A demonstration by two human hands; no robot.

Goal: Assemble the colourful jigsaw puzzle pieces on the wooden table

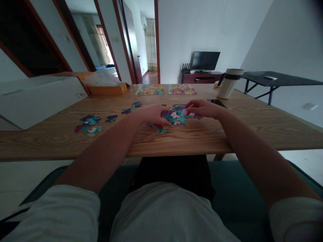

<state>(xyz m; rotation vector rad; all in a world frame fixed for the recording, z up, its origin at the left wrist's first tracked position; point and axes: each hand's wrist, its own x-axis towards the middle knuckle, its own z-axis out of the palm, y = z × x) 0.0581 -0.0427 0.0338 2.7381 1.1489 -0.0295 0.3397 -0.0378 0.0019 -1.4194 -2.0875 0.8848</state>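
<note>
A partly joined jigsaw puzzle (178, 117) in blue, teal and purple lies on the wooden table between my hands. My left hand (154, 114) rests at its left side, fingers apart and curved around its edge, covering some pieces. Over the right side is my right hand (200, 108), its fingers spread and bent down to the pieces; no piece shows lifted in it. Just below my left hand lies a patterned puzzle piece (163, 129). Further left are a loose dark blue piece (111, 118) and a small cluster of pieces (88, 125).
Two colourful picture sheets (150, 89) lie at the table's far edge. A white tumbler (229, 84) and a dark phone (216, 103) are beyond my right hand. On the left stand a white box (47, 97) and an orange box (108, 89) holding clear plastic.
</note>
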